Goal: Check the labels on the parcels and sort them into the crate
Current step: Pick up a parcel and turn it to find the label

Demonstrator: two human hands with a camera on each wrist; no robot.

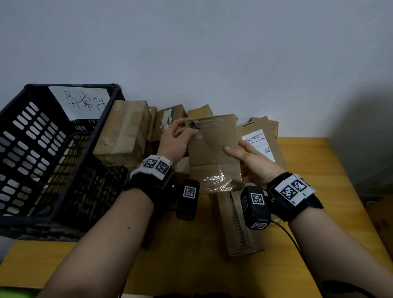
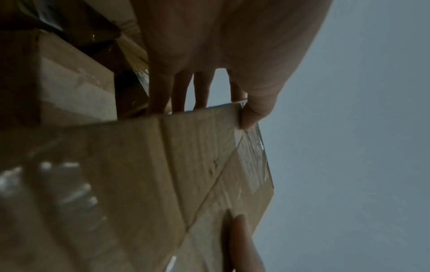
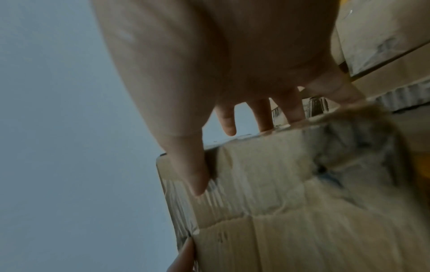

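Both hands hold a flat brown cardboard parcel (image 1: pixel 213 152) upright above the table, its taped plain side facing me. My left hand (image 1: pixel 177 138) pinches its upper left edge, thumb in front and fingers behind, as the left wrist view shows on the parcel (image 2: pixel 163 174). My right hand (image 1: pixel 252 160) grips the right edge with the thumb across the front; the right wrist view shows that thumb on the parcel (image 3: pixel 291 202). No label shows on this side. The black slotted crate (image 1: pixel 40 155) stands at the left with a handwritten paper sign (image 1: pixel 81 102).
Several cardboard parcels are piled along the wall behind the hands, among them a big box (image 1: pixel 125 134) beside the crate and a flat one with a white barcode label (image 1: pixel 258 144). Another printed box (image 1: pixel 239 225) lies on the yellow table (image 1: pixel 316 188).
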